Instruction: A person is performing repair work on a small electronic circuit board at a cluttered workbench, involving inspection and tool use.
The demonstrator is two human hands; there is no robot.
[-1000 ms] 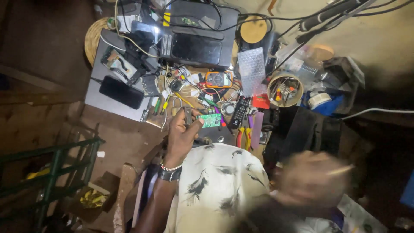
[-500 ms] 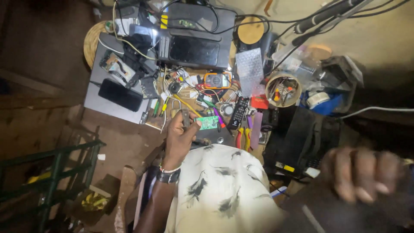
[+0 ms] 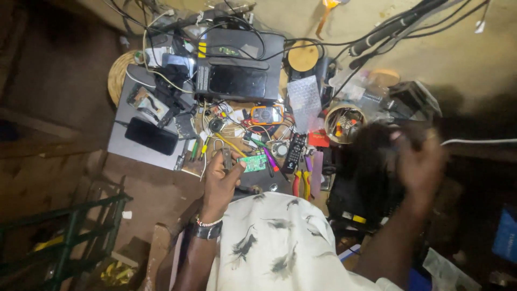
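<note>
At the near edge of a crowded tabletop (image 3: 134,153), just above a white patterned shirt (image 3: 274,242), the left hand (image 3: 219,180) is seen with a wristwatch (image 3: 207,230) and a beaded band at the wrist. Its grip is clenched on a small grey metal tool (image 3: 226,158) whose handles stick up past the knuckles (pliers or tweezers, which of the two cannot be told). Just beside that tool, to its right, a small green circuit board (image 3: 253,163) lies flat on the tabletop; whether the fingers touch it cannot be made out. The right hand (image 3: 417,167) is raised well apart from the left, off to the right, and is blurred, so the state of its grip cannot be told and nothing is clearly seen in it. Beyond the board, a black remote control (image 3: 294,152) lies at a slant, with red-handled pliers (image 3: 297,183) and a yellow-handled tool (image 3: 307,185) near it. An orange-edged multimeter (image 3: 267,115) is set farther back among loose coloured wires. A dark phone (image 3: 151,136) rests on a grey slab at the left side, and a black box-shaped device (image 3: 239,73) stands at the back under a tangle of black cables (image 3: 388,29). A round tin of small parts (image 3: 344,123) is placed right of the multimeter, next to a sheet of bubble wrap (image 3: 305,99). A green metal frame (image 3: 64,231) is seen low at the left, below the tabletop.
</note>
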